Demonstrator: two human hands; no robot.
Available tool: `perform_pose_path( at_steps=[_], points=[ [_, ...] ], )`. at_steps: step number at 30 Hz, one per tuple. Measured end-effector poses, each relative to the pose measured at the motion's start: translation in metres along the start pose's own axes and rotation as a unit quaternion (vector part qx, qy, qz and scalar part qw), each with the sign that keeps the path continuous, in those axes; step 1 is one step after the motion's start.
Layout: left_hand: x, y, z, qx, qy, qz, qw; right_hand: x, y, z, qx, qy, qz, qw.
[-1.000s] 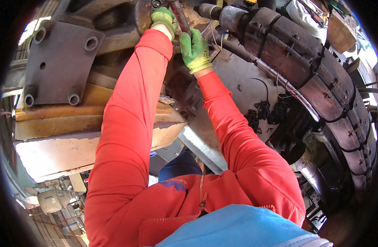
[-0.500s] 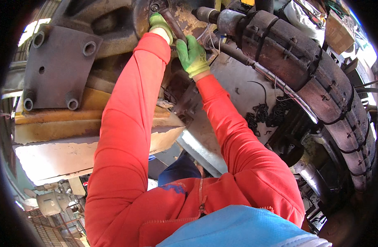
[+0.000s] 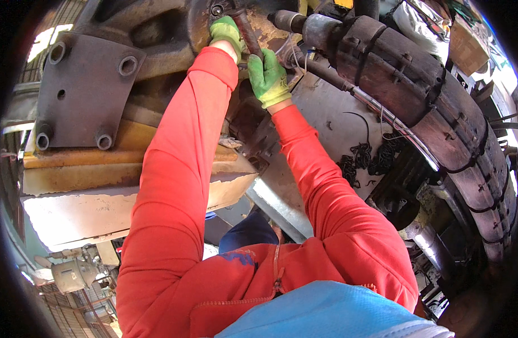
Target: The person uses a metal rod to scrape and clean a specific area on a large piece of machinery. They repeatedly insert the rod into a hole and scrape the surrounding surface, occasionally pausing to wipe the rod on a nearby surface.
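Both my hands wear green-yellow gloves and reach to the top of the view. My left hand (image 3: 226, 32) is closed against the rusty cast machine part, just below a round bolt hole (image 3: 217, 10). Whatever its fingers hold is hidden. A dark brown bar (image 3: 249, 35), perhaps a tool handle, slants down beside it. My right hand (image 3: 268, 79) is closed around the lower end of this bar, thumb pointing up. The bar's upper end runs toward the top edge, so its kind does not show.
A steel plate with corner bushings (image 3: 90, 93) stands at left above a yellow-brown frame (image 3: 84, 159). On the right curves a large segmented track (image 3: 394, 70), with a shiny rod (image 3: 391, 118) alongside. Black chain-like pieces (image 3: 357, 160) lie on a grey metal sheet (image 3: 321, 135).
The bar's upper end has swung a little right, away from the bolt hole. Both hands stay near their places; the whole view has shifted slightly.
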State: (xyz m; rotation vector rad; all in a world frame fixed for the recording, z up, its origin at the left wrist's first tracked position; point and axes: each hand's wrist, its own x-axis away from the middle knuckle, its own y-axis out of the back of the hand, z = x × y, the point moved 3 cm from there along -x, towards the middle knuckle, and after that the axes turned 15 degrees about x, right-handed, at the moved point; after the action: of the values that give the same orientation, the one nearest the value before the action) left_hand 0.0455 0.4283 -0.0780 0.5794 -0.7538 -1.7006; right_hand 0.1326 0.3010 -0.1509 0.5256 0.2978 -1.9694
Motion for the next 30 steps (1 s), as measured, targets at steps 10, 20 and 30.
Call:
perform_pose_path(
  at_steps=[10, 20, 30],
  points=[
    [-0.013, -0.016, 0.004, 0.043, 0.002, -0.024, 0.999, 0.006, -0.003, -0.017, 0.030, 0.002, -0.017, 0.999],
    [-0.005, -0.058, 0.005, -0.541, -0.203, 0.163, 0.800, 0.005, -0.006, -0.011, 0.049, -0.024, 0.081, 0.995],
    [0.006, 0.001, -0.003, -0.090, -0.054, 0.035, 0.994, 0.011, -0.003, -0.018, 0.022, -0.023, 0.019, 0.999]
  ],
)
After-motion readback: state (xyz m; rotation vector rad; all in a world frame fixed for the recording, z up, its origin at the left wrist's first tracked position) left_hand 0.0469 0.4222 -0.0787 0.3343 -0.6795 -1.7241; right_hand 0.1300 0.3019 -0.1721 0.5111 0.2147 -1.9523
